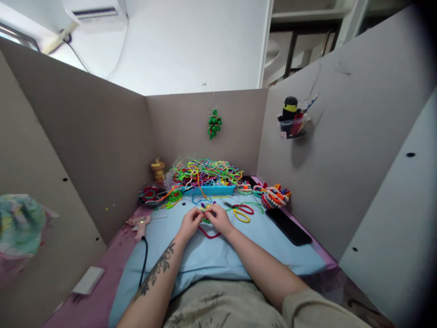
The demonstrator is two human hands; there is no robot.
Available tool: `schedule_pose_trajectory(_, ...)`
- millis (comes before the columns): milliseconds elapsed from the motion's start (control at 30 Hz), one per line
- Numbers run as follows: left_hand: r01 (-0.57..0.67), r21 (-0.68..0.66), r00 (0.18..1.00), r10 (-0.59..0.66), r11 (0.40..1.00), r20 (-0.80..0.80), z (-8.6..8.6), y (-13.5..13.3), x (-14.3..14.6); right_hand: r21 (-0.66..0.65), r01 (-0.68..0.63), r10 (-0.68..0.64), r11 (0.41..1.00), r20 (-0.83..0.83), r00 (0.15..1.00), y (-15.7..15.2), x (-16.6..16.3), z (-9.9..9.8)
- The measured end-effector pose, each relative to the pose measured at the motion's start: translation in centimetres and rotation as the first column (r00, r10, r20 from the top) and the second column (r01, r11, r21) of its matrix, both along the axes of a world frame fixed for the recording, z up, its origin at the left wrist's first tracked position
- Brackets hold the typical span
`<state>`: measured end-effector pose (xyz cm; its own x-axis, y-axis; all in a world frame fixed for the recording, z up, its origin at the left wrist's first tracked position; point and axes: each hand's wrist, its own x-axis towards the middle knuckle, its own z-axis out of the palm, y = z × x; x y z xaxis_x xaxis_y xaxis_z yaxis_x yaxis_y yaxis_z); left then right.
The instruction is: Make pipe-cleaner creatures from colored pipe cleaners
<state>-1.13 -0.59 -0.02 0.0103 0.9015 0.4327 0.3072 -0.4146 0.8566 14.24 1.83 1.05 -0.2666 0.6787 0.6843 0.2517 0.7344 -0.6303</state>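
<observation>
My left hand [190, 222] and my right hand [220, 220] meet over a light blue cloth [205, 255], fingers pinched together on a small multicoloured pipe-cleaner piece [205, 211]. A red pipe cleaner [209, 235] loops out from under my hands onto the cloth. Both hands are closed on the piece. Just behind them a blue tray [209, 189] holds a heap of bright pipe cleaners [205, 172].
Scissors with red and yellow handles [241, 212] lie right of my hands, a black phone [288, 226] further right. Finished pipe-cleaner pieces [275, 196] sit at back right. A glue gun [139, 224] and its black cable lie left. Cardboard walls enclose the desk.
</observation>
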Motion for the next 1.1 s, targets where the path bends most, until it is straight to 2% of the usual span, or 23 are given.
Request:
schedule_pose_trajectory(333, 0.012, -0.012, 1.000, -0.012, 1.000, -0.007, 0.1, 0.0, 0.2, 0.022, 0.021, -0.021, 1.000, 0.003, 1.000, 0.0, 0.0, -0.1)
schedule_pose_trajectory(533, 0.026, 0.024, 0.999, -0.026, 0.999, -0.021, 0.4, -0.4, 0.4, -0.014, 0.061, -0.061, 0.998, -0.035, 0.998, 0.4, 0.0, -0.5)
schedule_pose_trajectory(667, -0.020, 0.096, 0.990, 0.033, 0.995, -0.140, 0.5, -0.7, 0.6, -0.058, 0.056, -0.059, 0.997, -0.047, 0.997, 0.5, 0.0, -0.6)
schedule_pose_trajectory(867, -0.061, 0.301, 0.936, 0.159, 0.952, -0.313, 0.4, -1.0, 0.4, -0.116, 0.057, -0.061, 0.992, -0.025, 0.998, 0.7, -0.1, -0.8)
schedule_pose_trajectory(967, -0.084, 0.348, 0.921, 0.207, 0.934, -0.331, 0.4, -1.1, 0.2, -0.135, 0.027, -0.029, 0.991, -0.011, 1.000, 0.6, -0.1, -0.7)
schedule_pose_trajectory(1100, -0.143, 0.352, 0.926, 0.250, 0.925, -0.282, 0.3, -0.9, 0.1, -0.088, -0.025, 0.023, 0.996, -0.031, 0.999, 0.3, 0.0, -0.4)
